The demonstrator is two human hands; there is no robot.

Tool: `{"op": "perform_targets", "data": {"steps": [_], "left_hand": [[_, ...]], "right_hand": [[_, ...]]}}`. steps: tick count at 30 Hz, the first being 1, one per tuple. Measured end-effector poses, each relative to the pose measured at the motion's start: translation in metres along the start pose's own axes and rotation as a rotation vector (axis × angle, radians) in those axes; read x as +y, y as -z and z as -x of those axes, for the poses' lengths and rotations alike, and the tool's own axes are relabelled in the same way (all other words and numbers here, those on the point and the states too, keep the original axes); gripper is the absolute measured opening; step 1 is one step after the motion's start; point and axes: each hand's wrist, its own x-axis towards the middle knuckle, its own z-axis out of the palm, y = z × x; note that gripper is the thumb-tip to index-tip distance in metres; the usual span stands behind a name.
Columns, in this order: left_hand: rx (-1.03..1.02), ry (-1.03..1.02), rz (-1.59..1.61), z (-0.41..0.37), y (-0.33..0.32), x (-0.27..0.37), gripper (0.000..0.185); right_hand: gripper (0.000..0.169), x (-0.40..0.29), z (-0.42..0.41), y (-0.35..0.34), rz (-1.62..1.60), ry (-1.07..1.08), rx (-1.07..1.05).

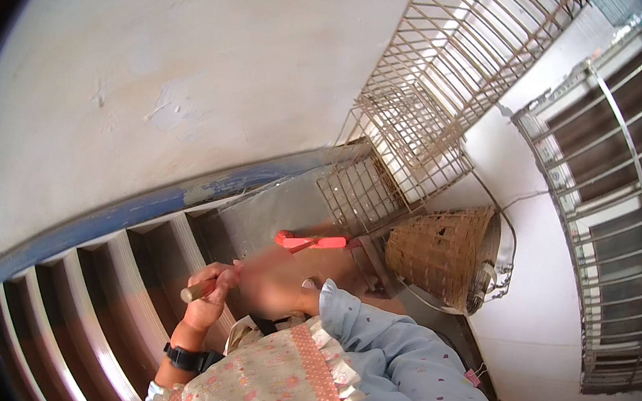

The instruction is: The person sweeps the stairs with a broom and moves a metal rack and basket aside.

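Observation:
My left hand [213, 289] is closed around a round wooden stick or handle [198, 291], whose cut end points to the lower left. Just to its right is my right hand [272, 293], in a blurred patch, so its fingers and anything in them cannot be made out. The stick's far part is lost in the same blur. Beyond the hands lies or hangs a bright red plastic piece [331, 242]; whether it joins the stick cannot be told. A floral apron [252, 383] with frilled edges covers my front, over light blue printed sleeves.
Stairs with pale edges [124, 285] descend at the left, beside a white wall with a blue base strip [160, 200]. Wire cages or racks [420, 111] stand ahead. A woven wicker basket [436, 255] hangs or leans at the right, near a barred window [623, 205].

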Motion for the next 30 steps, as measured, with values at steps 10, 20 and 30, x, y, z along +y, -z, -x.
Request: {"op": "perform_targets", "data": {"steps": [10, 20, 30], "left_hand": [[0.139, -0.007, 0.052, -0.038, 0.0, 0.004, 0.027], [0.153, -0.052, 0.013, -0.082, -0.034, 0.017, 0.03], [0.149, -0.068, -0.085, -0.109, -0.067, 0.032, 0.03]], "right_hand": [[0.043, 0.111, 0.14, 0.103, 0.347, -0.419, 0.456], [0.042, 0.129, 0.392, 0.202, 0.976, -0.973, 1.638], [0.046, 0.136, 0.362, 0.259, 0.303, -0.923, 1.177]]}}
